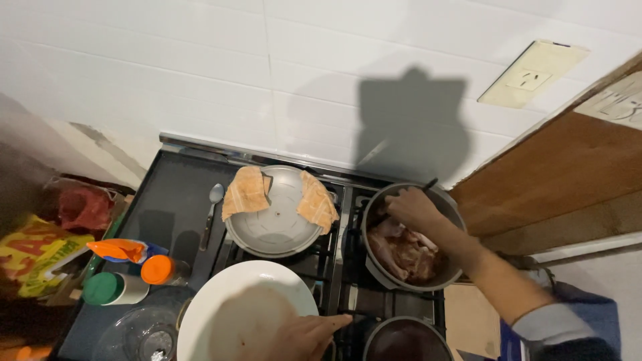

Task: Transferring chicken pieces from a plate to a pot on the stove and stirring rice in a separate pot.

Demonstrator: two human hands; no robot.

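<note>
Left hand (309,336): nearest the camera, at the stove's front edge; fingers curled round the right rim of the white plate (221,294), holding it, index finger pointing right toward the pots.
White plate: tilted over the front left burner; its face is smeared brownish, otherwise bare.
Right hand (412,208): reaching in over the far rim of the grey pot (449,274) on the back right burner; fingers bent down around a dark, thin handle (430,183) that sticks up toward the wall. How tight the grip is cannot be told.
Meat (401,251): raw pinkish pieces filling the grey pot, just below and in front of the right hand.
Key relation: the pot lies to the right of and beyond the plate, with the right hand far nearer the meat than the left.
Lid (275,220): grey, on the back left burner, an orange cloth (246,192) draped at each side.
Spoon (212,214): on the stove's left cover, long axis front to back.
Dark pot (406,339): front right, cut off by the frame edge.
Hidden: the tool's working end, the right fingertips.
</note>
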